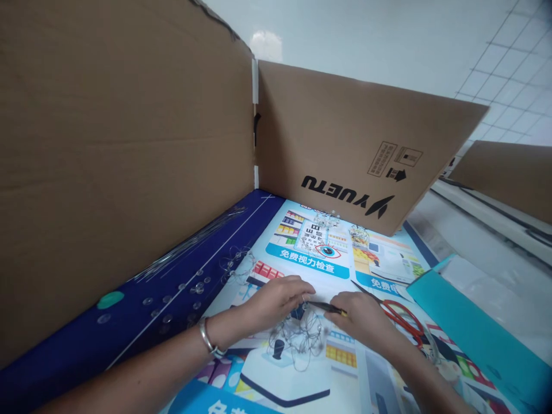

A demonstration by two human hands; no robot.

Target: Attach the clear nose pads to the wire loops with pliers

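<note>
My left hand (276,299) is curled in a pinch over a tangle of thin silver wire pieces (297,339) lying on the printed poster (310,259). A silver bangle sits on that wrist. My right hand (362,319) is closed round a small dark tool with yellow-tipped handles (325,307), its tip pointing left to the fingers of my left hand. Red-handled scissors (399,316) lie flat just right of my right hand.
Tall cardboard panels (121,144) wall in the left and back; the back one (345,144) is printed YUETU. Small clear beads (190,287) and long wires (194,241) lie on the dark blue strip. A teal sheet (470,333) lies at right.
</note>
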